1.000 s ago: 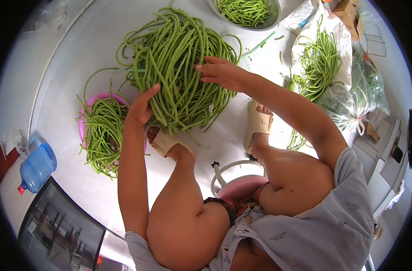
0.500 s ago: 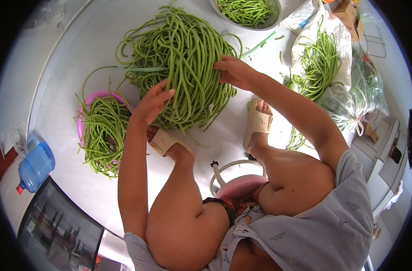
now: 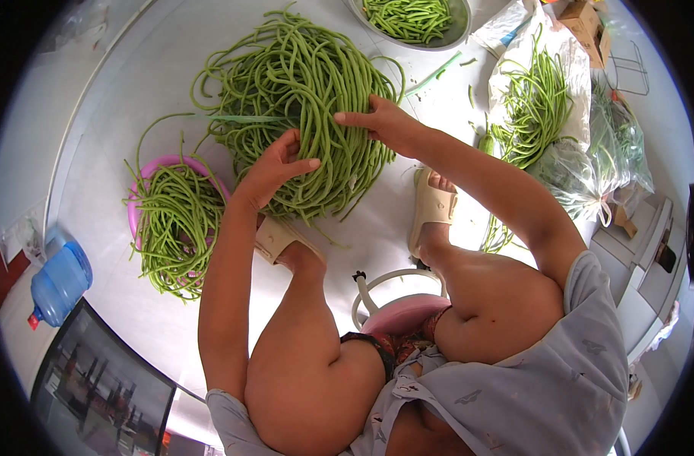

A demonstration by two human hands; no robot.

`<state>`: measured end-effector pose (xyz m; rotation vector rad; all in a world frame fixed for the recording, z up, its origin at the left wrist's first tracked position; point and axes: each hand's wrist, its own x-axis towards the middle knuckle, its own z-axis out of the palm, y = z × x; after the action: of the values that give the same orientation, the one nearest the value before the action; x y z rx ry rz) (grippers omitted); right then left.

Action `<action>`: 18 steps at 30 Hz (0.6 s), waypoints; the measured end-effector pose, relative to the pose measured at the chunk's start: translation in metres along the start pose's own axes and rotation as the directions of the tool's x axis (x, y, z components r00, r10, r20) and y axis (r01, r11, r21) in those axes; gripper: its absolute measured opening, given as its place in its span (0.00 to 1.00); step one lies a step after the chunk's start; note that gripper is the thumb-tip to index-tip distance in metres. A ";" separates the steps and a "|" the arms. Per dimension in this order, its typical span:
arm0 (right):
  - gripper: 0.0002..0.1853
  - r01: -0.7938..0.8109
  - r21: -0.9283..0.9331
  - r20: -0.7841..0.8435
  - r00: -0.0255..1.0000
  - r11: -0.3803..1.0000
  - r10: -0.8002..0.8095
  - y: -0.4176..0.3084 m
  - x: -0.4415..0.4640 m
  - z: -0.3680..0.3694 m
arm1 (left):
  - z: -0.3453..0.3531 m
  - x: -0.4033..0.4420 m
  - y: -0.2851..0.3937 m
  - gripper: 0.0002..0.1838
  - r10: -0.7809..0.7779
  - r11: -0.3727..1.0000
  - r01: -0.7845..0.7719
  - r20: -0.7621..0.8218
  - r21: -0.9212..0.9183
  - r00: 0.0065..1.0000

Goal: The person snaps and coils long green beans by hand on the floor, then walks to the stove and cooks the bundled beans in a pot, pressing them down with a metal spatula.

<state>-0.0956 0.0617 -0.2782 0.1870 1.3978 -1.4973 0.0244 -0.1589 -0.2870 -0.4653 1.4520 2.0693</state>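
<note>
A big heap of long green beans (image 3: 316,68) lies on the floor in front of me. My left hand (image 3: 275,171) is at the heap's near left side, thumb over the strands and fingers curled in among them. From the right, my right hand (image 3: 389,128) grips the same bunch, its thumb across the top; the other fingertips are partly hidden by beans. A pale green strip (image 3: 248,118) crosses the heap's left part. To the left, more long beans (image 3: 176,220) overflow a pink basin (image 3: 134,209).
A metal bowl (image 3: 462,34) of cut bean pieces stands at the back. To the right, long beans (image 3: 533,106) lie on a white sack (image 3: 579,57) beside a clear plastic bag (image 3: 586,178). A blue water jug (image 3: 62,281) lies at left. My sandalled feet flank a pink stool (image 3: 404,313).
Both hands have shifted: the right has slid left over the beans, and the left has moved slightly right, bringing them closer together. The bunch between them has bent a little.
</note>
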 end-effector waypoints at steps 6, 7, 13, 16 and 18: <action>0.20 -0.070 0.144 -0.001 0.997 0.987 0.071 0.005 -0.001 -0.016 | -0.020 -0.005 -0.006 0.22 -0.108 0.982 0.081 -0.161 -0.170 0.981; 0.19 -0.085 0.138 -0.019 0.996 0.987 0.089 0.008 0.000 -0.020 | -0.024 -0.007 -0.009 0.21 -0.118 0.977 0.078 -0.194 -0.200 0.974; 0.18 -0.103 0.025 -0.039 0.994 0.994 0.104 0.007 0.000 -0.025 | -0.030 -0.008 -0.001 0.20 -0.062 0.992 0.033 -0.246 -0.120 0.967; 0.24 -0.172 -0.461 -0.090 0.985 0.871 0.146 -0.012 -0.001 -0.029 | -0.021 -0.007 0.003 0.19 -0.047 0.997 0.033 -0.224 -0.067 0.974; 0.34 -0.193 -0.971 -0.211 0.970 0.144 -0.121 -0.039 -0.015 -0.017 | -0.016 -0.007 0.002 0.18 -0.035 0.999 0.028 -0.189 -0.038 0.981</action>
<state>-0.1258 0.0756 -0.2478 -0.4858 2.3029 -0.1608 0.0276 -0.1760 -0.2868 -0.7124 1.5065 2.0744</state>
